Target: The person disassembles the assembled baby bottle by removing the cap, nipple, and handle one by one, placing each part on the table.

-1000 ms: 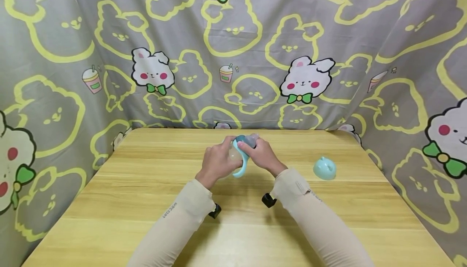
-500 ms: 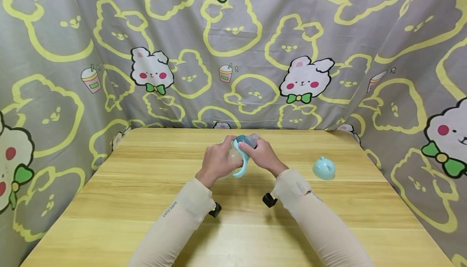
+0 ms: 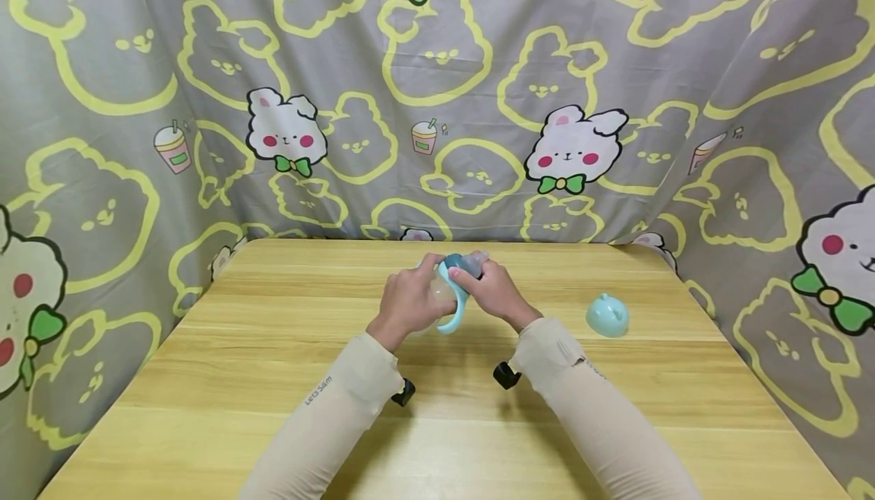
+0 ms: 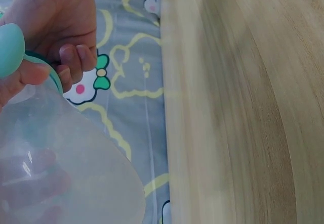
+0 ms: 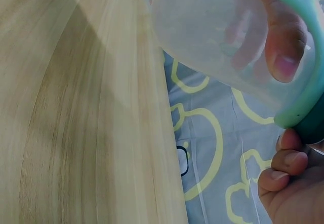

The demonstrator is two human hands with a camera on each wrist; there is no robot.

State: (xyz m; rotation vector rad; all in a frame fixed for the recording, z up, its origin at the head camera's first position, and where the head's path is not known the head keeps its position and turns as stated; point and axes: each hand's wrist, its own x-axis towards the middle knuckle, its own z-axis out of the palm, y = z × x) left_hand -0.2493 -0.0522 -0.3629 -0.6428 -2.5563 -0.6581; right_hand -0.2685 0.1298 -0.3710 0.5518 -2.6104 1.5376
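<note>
A baby bottle [image 3: 440, 286] with a translucent body is held above the table, tilted so its teat end [image 3: 475, 261] points to the upper right. My left hand [image 3: 409, 301] grips the body, its fingers showing through the plastic in both wrist views. Around the dark teal collar [image 5: 313, 125] at the neck, my right hand [image 3: 499, 292] curls its fingers and thumb. A pale-blue curved handle [image 3: 451, 324] hangs from the neck between the hands. The teat is partly hidden by the right hand.
To the right on the wooden table [image 3: 273, 401] lies a pale-blue domed cap [image 3: 608, 315] with small ear-like bumps. A grey curtain [image 3: 342, 44] with cartoon prints surrounds the table at the back and sides. Black wrist cameras [image 3: 506, 375] stick out beneath both sleeves.
The right hand and the collar end of the bottle have shifted very slightly to the right. Both hands keep their hold, and the cap stays where it was.
</note>
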